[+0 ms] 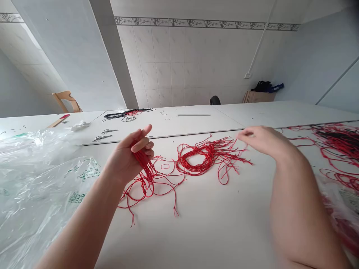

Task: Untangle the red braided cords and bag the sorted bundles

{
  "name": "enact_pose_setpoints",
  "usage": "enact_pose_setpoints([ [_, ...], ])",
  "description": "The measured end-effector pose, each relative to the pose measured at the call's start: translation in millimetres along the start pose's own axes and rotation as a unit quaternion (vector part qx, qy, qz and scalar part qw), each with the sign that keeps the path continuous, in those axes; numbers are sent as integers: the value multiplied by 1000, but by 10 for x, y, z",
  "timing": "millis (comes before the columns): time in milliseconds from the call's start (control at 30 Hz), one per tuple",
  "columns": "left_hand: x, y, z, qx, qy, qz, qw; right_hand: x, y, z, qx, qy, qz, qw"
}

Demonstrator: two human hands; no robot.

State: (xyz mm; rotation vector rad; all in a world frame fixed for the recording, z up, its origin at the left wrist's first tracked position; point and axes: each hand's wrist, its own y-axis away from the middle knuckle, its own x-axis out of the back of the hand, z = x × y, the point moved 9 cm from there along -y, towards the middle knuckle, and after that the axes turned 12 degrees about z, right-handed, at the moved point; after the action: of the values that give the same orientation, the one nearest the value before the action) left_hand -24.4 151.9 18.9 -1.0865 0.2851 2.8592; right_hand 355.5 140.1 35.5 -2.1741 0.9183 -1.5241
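Centre of the white table: a loose coil of glossy red cord (196,160) is laid on the white table (196,228), and many thin ends are spread out from it toward the right side.

Left hand: a bunch of red cords (144,166) is gripped in the left hand (126,155), with the fingers curled and pressed closely around it. From this hand the cords are hanging down to the table, where they are falling in open, irregular loops, and their thin ends look slightly frayed.

Right hand: the right hand (263,140) is held above the table, just beside the ends of the coil. Its fingers are pressed together and pointed toward the coil, but the picture is blurred there, so it cannot be told if a thread is pinched.

Right edge of the frame: a tangled heap of red and black cords (335,144) is lying near the right arm.

Left edge of the frame: a crumpled clear plastic bag (36,194) with green print is spread on the table, and its thin surface is shining.

Upper part of the frame: a black cord bundle (126,114) and a narrow metal ruler (194,115) are lying on a farther table (179,125).
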Motion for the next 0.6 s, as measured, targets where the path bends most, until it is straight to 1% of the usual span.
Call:
enact_pose_setpoints([
  [33,-3,10,31,-4,8,3,1000,63,-28,-45,-7,27,44,999],
  [67,-6,24,71,-9,16,5,1000,151,-46,-143,1,31,101,994],
  [100,-8,42,124,-20,25,5,999,234,-42,-290,29,7,159,987],
  [133,-7,65,192,-37,35,4,999,300,-12,-459,73,-38,206,975],
  [167,-3,90,269,-55,47,2,997,317,34,-619,117,-89,226,963],
  [200,4,118,345,-72,61,-1,996,283,83,-758,153,-133,218,955],
  [233,10,146,412,-83,79,-3,993,201,130,-874,178,-167,187,952],
  [267,17,170,461,-84,97,-6,992,72,177,-974,191,-189,133,954],
  [300,22,191,494,-79,115,-7,990,-105,235,-1060,196,-200,55,958],
  [333,23,207,512,-70,128,-8,989,-314,319,-1137,197,-201,-41,959],
  [367,22,220,520,-61,138,-9,988,-530,433,-1195,195,-190,-143,952],
  [400,18,230,523,-55,143,-9,988,-718,559,-1229,189,-170,-232,939],
  [433,14,237,522,-52,145,-9,988,-862,671,-1246,183,-147,-297,926],
  [467,9,239,514,-48,146,-8,988,-966,751,-1254,179,-123,-336,917],
  [500,6,237,500,-44,146,-8,988,-1039,792,-1254,175,-100,-349,915],
  [600,-2,210,423,-22,137,-11,990,-1204,849,-1243,164,-47,-350,921],
])
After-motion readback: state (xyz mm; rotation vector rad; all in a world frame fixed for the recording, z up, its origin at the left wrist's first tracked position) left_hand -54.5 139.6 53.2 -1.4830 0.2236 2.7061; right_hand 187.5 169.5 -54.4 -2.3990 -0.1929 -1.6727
